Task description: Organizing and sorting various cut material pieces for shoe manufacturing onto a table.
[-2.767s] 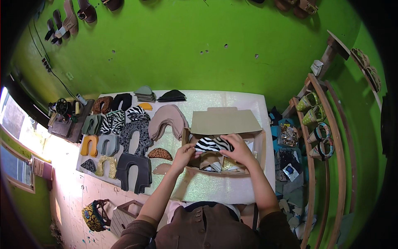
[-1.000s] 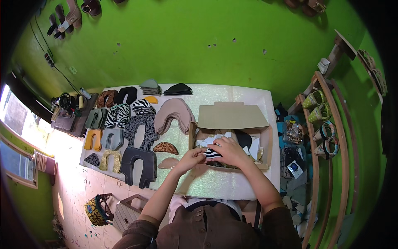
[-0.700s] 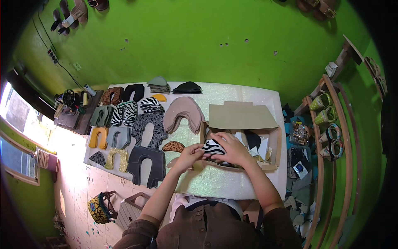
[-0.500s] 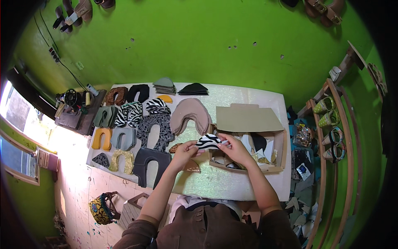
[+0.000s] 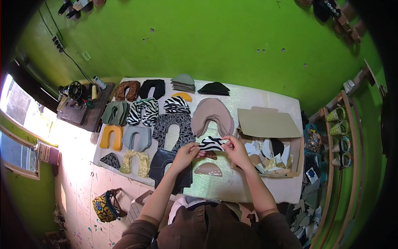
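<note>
Hands meet over the middle of a white table (image 5: 248, 186), both pinched on one small zebra-print piece (image 5: 211, 143) held just above the tabletop. The left hand (image 5: 187, 152) grips the piece's left end, fingers (image 5: 198, 146) curled together with the thumb pressed against them. The right hand (image 5: 235, 150) clamps the right end, fingertips closed on the edge near the top. The piece hangs flat between the two hands, stretched sideways.

Below it on the table lie a dark brown scrap (image 5: 211, 155), partly hidden, and a tan half-moon piece (image 5: 208, 169). Just right of the right hand stands an open cardboard box (image 5: 268, 123) at the table's right edge, its flap raised, filled with mixed offcuts in white, black, tan and gold.

Left of the hands, U-shaped cutouts lie in rows toward the left edge: a tan one (image 5: 212, 115), a grey patterned one (image 5: 174, 129), zebra ones (image 5: 141, 110), a yellow one (image 5: 112, 137), a gold one (image 5: 136, 162) and a black one (image 5: 166, 164) under the left forearm. Stacks of grey (image 5: 183, 82) and black (image 5: 213, 88) pieces sit along the far edge.
</note>
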A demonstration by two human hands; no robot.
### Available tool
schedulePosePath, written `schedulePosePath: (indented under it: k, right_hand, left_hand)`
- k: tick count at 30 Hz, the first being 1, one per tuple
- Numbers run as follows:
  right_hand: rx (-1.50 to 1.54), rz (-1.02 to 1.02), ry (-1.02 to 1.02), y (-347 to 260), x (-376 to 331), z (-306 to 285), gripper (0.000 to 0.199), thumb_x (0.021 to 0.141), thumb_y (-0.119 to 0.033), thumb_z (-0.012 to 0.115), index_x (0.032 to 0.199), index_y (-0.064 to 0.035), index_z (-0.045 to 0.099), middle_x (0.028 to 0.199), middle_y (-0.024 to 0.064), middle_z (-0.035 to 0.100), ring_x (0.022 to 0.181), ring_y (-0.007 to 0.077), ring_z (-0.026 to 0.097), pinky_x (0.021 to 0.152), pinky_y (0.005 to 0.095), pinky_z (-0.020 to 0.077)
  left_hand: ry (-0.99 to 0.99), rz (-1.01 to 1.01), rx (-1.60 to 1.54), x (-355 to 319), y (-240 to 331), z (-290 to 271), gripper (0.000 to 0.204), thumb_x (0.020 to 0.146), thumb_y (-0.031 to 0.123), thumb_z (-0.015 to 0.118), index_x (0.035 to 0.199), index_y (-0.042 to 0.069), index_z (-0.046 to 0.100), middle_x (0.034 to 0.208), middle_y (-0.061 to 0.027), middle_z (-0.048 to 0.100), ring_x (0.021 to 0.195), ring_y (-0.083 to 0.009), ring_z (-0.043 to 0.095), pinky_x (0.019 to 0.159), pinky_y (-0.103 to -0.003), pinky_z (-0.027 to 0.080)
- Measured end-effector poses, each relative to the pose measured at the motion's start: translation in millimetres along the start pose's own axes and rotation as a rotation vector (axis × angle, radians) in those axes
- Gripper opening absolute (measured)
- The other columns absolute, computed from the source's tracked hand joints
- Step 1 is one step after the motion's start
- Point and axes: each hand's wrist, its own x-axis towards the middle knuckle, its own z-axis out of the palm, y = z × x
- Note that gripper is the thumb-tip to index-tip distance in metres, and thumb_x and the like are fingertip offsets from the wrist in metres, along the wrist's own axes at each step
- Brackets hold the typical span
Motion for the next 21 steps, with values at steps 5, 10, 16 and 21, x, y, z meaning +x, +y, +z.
schedulePosePath:
  k: [5,10,16,21]
  right_hand:
    - [0.019,-0.006,0.012,-5.1,14.1,28.1,0.026,0.079,-0.005,0.061,0.105,-0.0053,0.056,0.072,0.0011,0.053,0.062,0.007,0.046,0.058,0.0215,0.0413]
    - [-0.038,-0.047,0.049,-6.3,37.7,63.8,0.03,0.076,-0.003,0.062,0.106,-0.0049,0.057,0.079,0.0051,0.057,0.062,0.0091,0.049,0.059,0.0224,0.043]
    - [-0.049,-0.082,0.185,-9.8,74.0,106.8,0.027,0.075,0.0,0.061,0.102,-0.003,0.058,0.078,0.005,0.054,0.064,0.0107,0.048,0.06,0.0223,0.0423]
    - [-0.184,-0.169,0.298,-18.4,109.8,126.6,0.025,0.073,0.002,0.059,0.097,-0.0037,0.059,0.079,0.011,0.055,0.065,0.0213,0.053,0.06,0.0291,0.044]
  left_hand:
    - [0.054,-0.001,0.01,4.9,-0.6,-28.6,0.026,0.091,0.009,0.045,0.112,-0.007,0.047,0.089,-0.0136,0.062,0.08,-0.0161,0.062,0.072,-0.022,0.05]
    - [0.116,0.012,0.032,12.5,-4.6,-64.0,0.024,0.091,0.008,0.046,0.109,-0.007,0.048,0.085,-0.0127,0.063,0.078,-0.0153,0.062,0.07,-0.023,0.05]
    - [0.291,0.185,0.654,35.3,6.8,-108.0,0.027,0.085,0.017,0.055,0.103,-0.002,0.055,0.069,-0.0122,0.062,0.064,-0.0199,0.063,0.06,-0.028,0.048]
    - [0.376,0.254,0.939,65.6,41.6,-131.2,0.03,0.083,0.023,0.055,0.106,0.004,0.056,0.065,-0.0136,0.059,0.059,-0.026,0.058,0.057,-0.034,0.045]
